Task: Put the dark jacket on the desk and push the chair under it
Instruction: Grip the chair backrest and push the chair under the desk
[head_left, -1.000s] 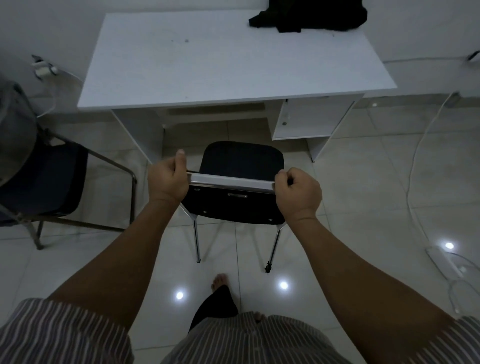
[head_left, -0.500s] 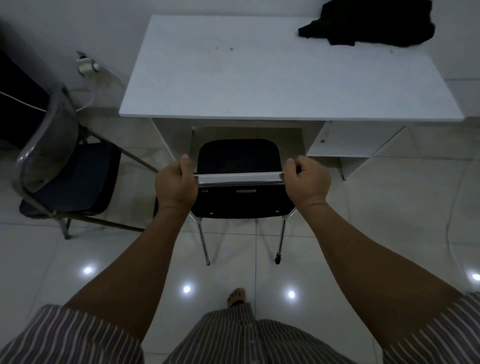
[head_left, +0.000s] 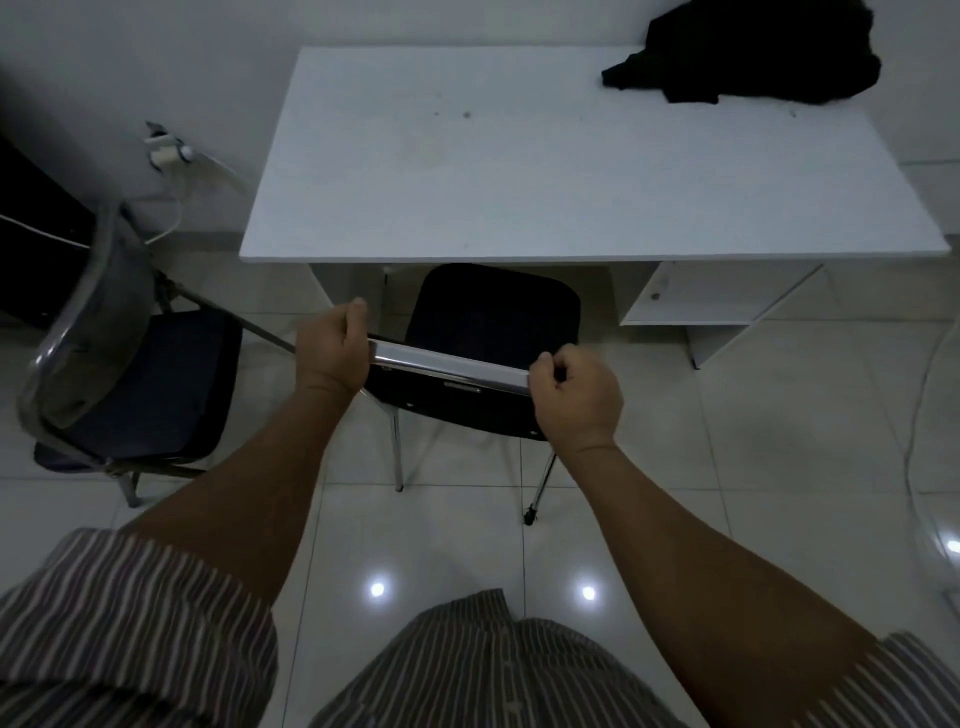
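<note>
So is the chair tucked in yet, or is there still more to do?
Done: the dark jacket lies on the desk, at its far right corner. In hand: the left hand and right hand both grip the chair by its shiny top rail, and only the seat's front edge reaches under the desk. Left: pushing the chair in the rest of the way.

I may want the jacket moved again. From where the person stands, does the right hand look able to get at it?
Probably not without stepping closer. The right hand is shut on the chair back, and the dark jacket lies at the desk top's far right corner.
</note>
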